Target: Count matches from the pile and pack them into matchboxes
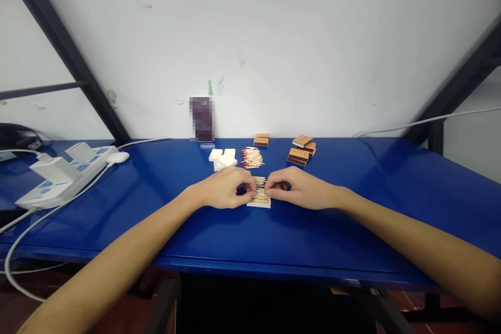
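Note:
A small white tray (259, 205) with matchsticks (260, 197) lies on the blue table, between my two hands. My left hand (230, 188) is at its left side, thumb and fingers curled in a pinch at the sticks. From the right, my right hand (299, 188) also pinches at the sticks. What lies between the fingertips of each hand is too small to make out. Just beyond the tray is a pile of red-tipped matches (252, 158). White empty trays (227, 159) are heaped behind my left hand.
Several brown matchboxes (299, 156) are stacked at the back right, and more boxes (262, 140) stand by the wall. A dark pixelated object (202, 119) leans there too. On the left is a white power strip (66, 182) with cables. The blue table's front edge (274, 270) runs below my hands.

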`<state>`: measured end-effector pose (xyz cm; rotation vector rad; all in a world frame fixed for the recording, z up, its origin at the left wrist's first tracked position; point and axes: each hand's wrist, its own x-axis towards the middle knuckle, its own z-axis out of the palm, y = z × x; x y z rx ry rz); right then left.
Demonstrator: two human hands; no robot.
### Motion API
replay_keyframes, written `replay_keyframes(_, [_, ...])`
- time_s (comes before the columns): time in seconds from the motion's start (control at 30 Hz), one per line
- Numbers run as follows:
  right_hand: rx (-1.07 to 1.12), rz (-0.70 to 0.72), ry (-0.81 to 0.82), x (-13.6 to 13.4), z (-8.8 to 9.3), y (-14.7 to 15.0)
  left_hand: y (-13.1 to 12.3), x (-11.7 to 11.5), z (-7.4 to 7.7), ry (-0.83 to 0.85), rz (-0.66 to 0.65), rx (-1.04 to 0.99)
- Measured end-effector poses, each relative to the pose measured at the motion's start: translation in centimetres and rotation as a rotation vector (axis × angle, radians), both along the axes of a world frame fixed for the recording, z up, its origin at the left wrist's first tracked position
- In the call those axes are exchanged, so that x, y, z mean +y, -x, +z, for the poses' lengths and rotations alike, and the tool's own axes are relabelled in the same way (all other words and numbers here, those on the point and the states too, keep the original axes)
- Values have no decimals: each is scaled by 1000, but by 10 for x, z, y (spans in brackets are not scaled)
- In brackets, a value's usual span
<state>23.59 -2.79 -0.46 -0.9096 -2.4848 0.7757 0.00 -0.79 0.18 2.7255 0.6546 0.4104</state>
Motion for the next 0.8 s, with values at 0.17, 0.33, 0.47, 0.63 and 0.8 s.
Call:
replay_keyframes(0.17, [34,-30,15,-2,-4,5,1,0,-1,0,-10,-9])
replay_keyframes(0.33, [63,-30,51,-3,-6,8,2,-1,-1,-27,-7,0])
replay_keyframes(0.47, [20,-3,33,-1,-3,4,1,0,-2,6,-13,-8])
replay_keyframes(0.63, [21,24,94,4,-6,-2,0,2,-4,12,2,3])
replay_keyframes(0.8, [48,31,136,4,-7,1,0,4,-4,-9,9,2])
